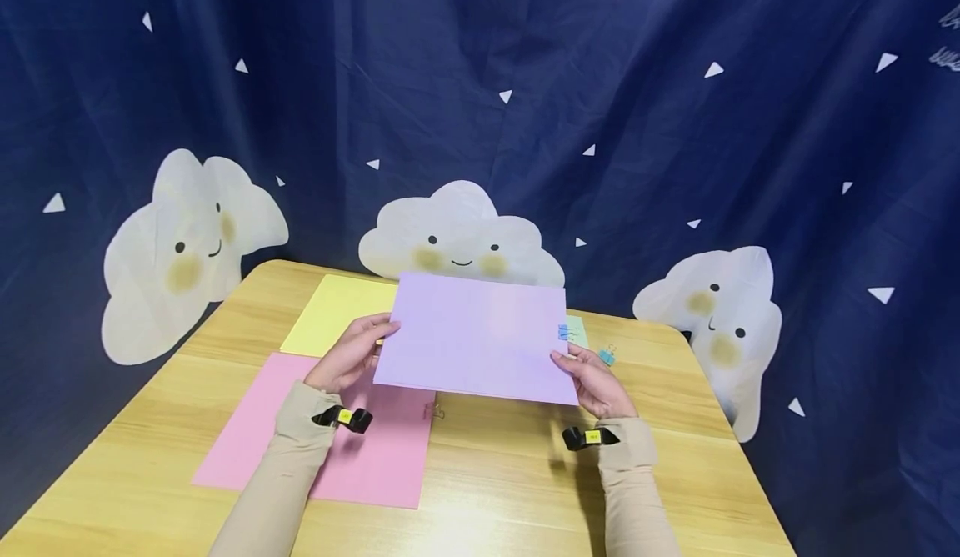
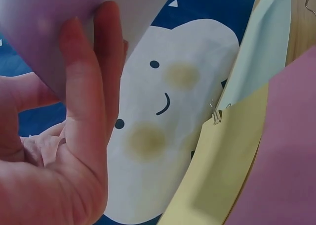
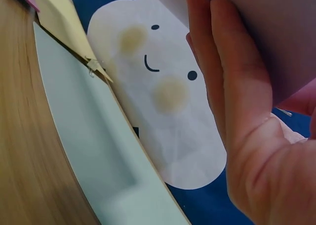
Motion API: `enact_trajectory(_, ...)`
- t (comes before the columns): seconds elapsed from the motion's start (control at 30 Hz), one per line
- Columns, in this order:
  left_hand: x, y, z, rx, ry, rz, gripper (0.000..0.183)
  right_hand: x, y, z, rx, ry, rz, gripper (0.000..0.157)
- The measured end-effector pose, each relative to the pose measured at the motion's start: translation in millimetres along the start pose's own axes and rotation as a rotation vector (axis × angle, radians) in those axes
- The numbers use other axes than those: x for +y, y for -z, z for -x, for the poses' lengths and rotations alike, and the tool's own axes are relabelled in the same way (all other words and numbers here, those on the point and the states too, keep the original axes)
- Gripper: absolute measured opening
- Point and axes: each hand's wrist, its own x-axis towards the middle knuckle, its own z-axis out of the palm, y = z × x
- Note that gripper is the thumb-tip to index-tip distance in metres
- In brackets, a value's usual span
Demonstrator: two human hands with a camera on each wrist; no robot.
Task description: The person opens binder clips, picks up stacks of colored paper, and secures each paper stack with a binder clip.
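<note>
Both hands hold a stack of light purple paper [image 1: 480,336] raised and tilted above the table. My left hand [image 1: 348,357] pinches its left edge, thumb on top and fingers beneath. At the lower right edge, my right hand [image 1: 597,383] grips it the same way. A blue binder clip [image 1: 564,333] sits on the paper's right edge, just above the right thumb. In the left wrist view, straight fingers [image 2: 81,81] support the underside of the paper. The right wrist view likewise shows fingers [image 3: 242,67] flat against the underside.
Pink paper [image 1: 247,432] with a pink binder clip [image 1: 431,411] lies under the left forearm. Behind it is yellow paper [image 1: 330,307], clipped at its edge in the left wrist view. Pale green paper [image 3: 94,121] lies beyond the purple sheets. A teal binder clip [image 1: 607,357] is farther right.
</note>
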Motion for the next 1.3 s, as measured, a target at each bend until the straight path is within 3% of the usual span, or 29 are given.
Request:
enact_trajectory(0.4,-2.9,-5.2,1.2,0.005,0.003,-0.064,0.038,0,5.9,2,-0.018,-0.003,0.013,0.016)
enact_trajectory(0.8,-2.8,-6.6,2.9,-0.006,-0.001,-0.066,0.045,-2,9.7,7,-0.104,-0.028,-0.029,0.019)
enact_trajectory(1.3,-9.1,-24.8,6.2,-0.066,0.029,-0.131,0.050,-8,21.9,32,-0.039,-0.033,0.051,0.017)
